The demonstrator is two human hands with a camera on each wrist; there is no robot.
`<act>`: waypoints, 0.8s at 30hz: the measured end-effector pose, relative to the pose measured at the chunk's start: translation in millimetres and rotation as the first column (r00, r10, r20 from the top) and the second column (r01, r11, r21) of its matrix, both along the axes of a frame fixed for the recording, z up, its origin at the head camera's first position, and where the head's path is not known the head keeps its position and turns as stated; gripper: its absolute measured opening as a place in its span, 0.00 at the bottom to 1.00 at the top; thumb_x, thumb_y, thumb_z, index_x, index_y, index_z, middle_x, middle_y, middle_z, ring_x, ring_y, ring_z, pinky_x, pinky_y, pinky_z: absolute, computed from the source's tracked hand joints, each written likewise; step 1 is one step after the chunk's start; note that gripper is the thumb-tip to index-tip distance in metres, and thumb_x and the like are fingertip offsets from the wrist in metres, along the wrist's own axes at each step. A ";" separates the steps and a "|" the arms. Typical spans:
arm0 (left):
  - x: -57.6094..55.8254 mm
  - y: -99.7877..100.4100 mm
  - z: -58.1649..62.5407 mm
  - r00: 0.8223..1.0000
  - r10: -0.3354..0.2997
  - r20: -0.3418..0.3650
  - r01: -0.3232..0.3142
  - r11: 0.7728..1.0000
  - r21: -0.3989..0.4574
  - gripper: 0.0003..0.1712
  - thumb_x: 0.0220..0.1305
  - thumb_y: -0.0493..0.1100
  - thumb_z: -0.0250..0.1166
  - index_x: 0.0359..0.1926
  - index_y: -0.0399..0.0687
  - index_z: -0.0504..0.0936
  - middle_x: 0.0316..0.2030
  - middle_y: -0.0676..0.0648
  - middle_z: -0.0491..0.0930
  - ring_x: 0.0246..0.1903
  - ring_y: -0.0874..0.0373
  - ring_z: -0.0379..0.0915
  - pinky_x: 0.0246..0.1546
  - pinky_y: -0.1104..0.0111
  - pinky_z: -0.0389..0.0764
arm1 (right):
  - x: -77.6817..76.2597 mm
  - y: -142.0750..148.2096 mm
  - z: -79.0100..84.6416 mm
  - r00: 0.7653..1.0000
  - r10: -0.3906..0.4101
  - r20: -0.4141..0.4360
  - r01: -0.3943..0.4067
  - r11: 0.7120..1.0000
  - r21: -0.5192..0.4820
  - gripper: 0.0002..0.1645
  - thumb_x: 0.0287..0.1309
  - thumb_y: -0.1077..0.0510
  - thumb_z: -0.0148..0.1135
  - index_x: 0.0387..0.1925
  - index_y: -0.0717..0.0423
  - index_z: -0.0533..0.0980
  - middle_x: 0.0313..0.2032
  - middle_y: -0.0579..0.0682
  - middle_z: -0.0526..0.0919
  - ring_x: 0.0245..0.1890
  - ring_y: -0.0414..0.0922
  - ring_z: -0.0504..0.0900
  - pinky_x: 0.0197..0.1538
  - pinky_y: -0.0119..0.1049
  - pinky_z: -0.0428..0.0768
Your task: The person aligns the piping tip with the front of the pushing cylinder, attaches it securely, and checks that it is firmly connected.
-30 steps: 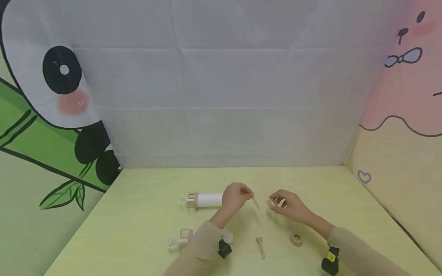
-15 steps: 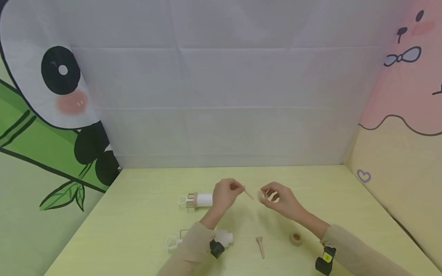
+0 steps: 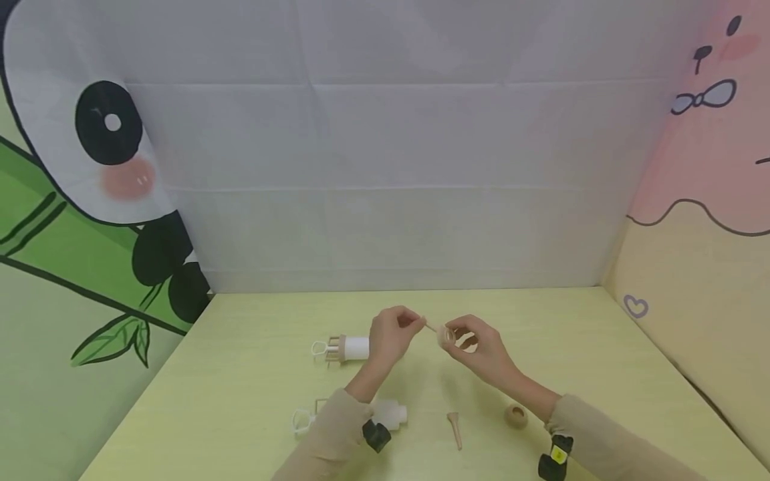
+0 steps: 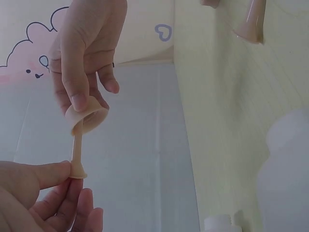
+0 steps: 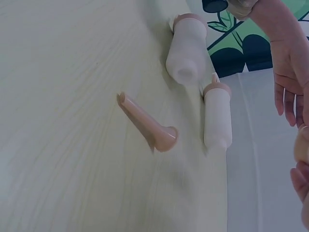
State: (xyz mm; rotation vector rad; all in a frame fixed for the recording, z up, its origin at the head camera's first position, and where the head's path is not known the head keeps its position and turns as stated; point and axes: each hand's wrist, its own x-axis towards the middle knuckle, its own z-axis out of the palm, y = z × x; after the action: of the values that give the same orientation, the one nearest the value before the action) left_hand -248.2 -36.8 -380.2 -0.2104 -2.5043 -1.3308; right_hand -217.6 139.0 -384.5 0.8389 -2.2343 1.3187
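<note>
My left hand (image 3: 390,337) pinches a slim beige teat (image 4: 77,151) by its flared base, between thumb and fingertips. My right hand (image 3: 484,351) holds a beige screw-cap ring (image 4: 72,119) by its rim. Both hands are raised above the table, close together. In the left wrist view the teat's narrow end reaches into the ring's opening; how deep it goes is hard to tell. The right wrist view shows the ring only partly, at its right edge. A second teat (image 3: 454,429) and a second ring (image 3: 516,415) lie on the table nearer the person.
Two white bottles with beige collars and looped white ends lie on their sides at the left: a slim one (image 3: 356,348) farther back, a wider one (image 3: 391,415) nearer, partly behind the left sleeve. Printed cloth walls (image 3: 385,234) bound the pale yellow table (image 3: 259,374).
Both hands have moved leftward and slightly up. The right hand has brought the ring to the teat's narrow end, closing the gap between them. Things on the table stay in place.
</note>
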 end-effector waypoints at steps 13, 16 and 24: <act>10.5 9.8 3.8 0.998 -0.068 0.004 0.068 0.998 0.017 0.07 0.53 0.45 0.67 0.27 0.46 0.84 0.25 0.51 0.82 0.28 0.59 0.78 0.28 0.69 0.77 | -4.6 -4.0 -7.0 0.999 -0.020 0.037 0.024 0.992 -0.122 0.16 0.46 0.72 0.64 0.40 0.72 0.74 0.37 0.62 0.79 0.35 0.53 0.78 0.33 0.31 0.80; 12.4 11.3 3.9 0.996 -0.092 -0.013 0.093 0.996 0.014 0.08 0.52 0.45 0.68 0.27 0.45 0.85 0.26 0.50 0.83 0.28 0.58 0.78 0.27 0.69 0.77 | -4.8 -5.0 -7.0 0.997 -0.034 0.074 0.044 0.989 -0.138 0.16 0.48 0.71 0.63 0.42 0.72 0.73 0.40 0.63 0.78 0.38 0.55 0.79 0.36 0.32 0.80; 14.0 12.7 1.1 0.994 -0.104 -0.034 0.105 0.994 0.027 0.09 0.50 0.46 0.69 0.26 0.44 0.85 0.26 0.49 0.83 0.29 0.57 0.79 0.28 0.69 0.77 | -20.0 -2.3 -27.0 0.974 0.044 0.222 0.016 0.966 -0.259 0.18 0.52 0.68 0.61 0.46 0.70 0.72 0.45 0.63 0.77 0.43 0.42 0.78 0.40 0.29 0.79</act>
State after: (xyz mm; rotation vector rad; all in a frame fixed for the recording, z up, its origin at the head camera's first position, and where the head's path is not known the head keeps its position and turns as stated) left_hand -234.2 -24.1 -379.1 -0.3581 -2.4764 -1.3905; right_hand -237.6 136.7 -411.5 0.6376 -2.1550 1.7441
